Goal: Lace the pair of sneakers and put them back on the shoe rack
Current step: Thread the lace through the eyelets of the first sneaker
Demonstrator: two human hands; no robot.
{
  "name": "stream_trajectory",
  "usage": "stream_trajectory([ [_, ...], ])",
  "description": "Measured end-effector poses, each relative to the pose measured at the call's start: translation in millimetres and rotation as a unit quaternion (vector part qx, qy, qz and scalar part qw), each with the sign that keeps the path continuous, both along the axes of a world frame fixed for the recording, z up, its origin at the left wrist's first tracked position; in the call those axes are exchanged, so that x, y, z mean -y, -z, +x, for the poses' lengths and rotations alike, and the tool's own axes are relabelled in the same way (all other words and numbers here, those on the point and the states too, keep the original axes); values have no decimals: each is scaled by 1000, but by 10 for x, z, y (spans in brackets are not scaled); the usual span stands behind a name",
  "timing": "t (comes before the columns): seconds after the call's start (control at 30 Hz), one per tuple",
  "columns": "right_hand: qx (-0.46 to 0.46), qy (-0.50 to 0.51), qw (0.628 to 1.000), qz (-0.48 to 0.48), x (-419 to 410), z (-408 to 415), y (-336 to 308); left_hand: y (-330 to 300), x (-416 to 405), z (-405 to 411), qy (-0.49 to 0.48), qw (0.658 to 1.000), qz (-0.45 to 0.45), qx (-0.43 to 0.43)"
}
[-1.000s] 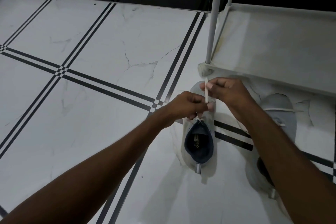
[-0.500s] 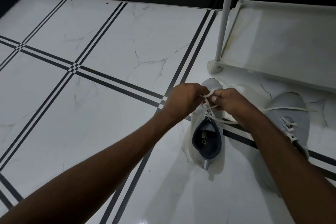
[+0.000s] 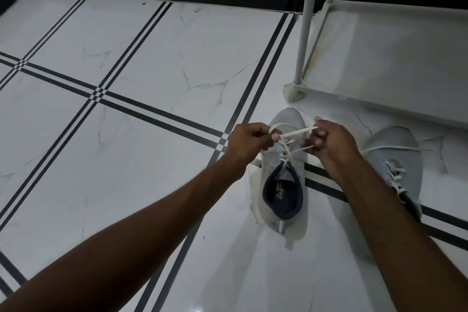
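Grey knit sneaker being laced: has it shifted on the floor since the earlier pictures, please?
No. The grey knit sneaker still crosses the same black floor stripe, toe near the white rack foot.

Our left hand [image 3: 249, 140] and right hand [image 3: 331, 142] pinch the white lace [image 3: 297, 132] over the grey sneaker [image 3: 283, 172] on the tiled floor [image 3: 152, 58]; the second sneaker [image 3: 397, 157] sits beside the shoe rack [image 3: 379, 58].

Both arms extended — left hand [image 3: 249, 140], right hand [image 3: 331, 141] fisted, slightly apart.
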State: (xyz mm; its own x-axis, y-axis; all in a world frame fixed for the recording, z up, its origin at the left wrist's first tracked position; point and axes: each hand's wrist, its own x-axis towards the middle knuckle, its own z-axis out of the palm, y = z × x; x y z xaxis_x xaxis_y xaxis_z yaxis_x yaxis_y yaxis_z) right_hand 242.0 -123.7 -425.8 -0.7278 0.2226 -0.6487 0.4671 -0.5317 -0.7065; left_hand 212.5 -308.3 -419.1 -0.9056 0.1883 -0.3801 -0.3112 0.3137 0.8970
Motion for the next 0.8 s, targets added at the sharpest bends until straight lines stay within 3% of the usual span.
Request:
stream_trajectory([
  [0.03, 3, 27, 1000, 2, -51, 18, -10, 14, 12, 4, -12, 999, 22, 32],
  [0.1, 15, -14, 984, 180, -162, 56, 3, 7, 41, -5, -35, 995, 53, 80],
  [0.13, 27, -81, 942, 325, -203, 87, 45, 1, 53, -23, -40, 993, 59, 94],
  [0.2, 61, -185, 813, 549, -180, 158, 91, -6, 56, -55, -32, 993, 53, 100],
  [0.27, 15, -205, 763, 613, -70, 212, 121, -11, 20, -52, -11, 995, 42, 94],
  [0.37, -78, -241, 798, 547, 155, 265, 210, 13, -61, -22, -10, 995, 45, 87],
  [0.6, -84, -233, 914, 322, 144, 283, 228, 65, -42, -21, -5, 997, 46, 70],
  [0.7, -84, -229, 936, 254, 96, 251, 235, 72, -43, -23, -5, 997, 38, 63],
  [0.8, -87, -246, 936, 238, 85, 214, 178, 56, -56, -47, -5, 997, 43, 60],
])
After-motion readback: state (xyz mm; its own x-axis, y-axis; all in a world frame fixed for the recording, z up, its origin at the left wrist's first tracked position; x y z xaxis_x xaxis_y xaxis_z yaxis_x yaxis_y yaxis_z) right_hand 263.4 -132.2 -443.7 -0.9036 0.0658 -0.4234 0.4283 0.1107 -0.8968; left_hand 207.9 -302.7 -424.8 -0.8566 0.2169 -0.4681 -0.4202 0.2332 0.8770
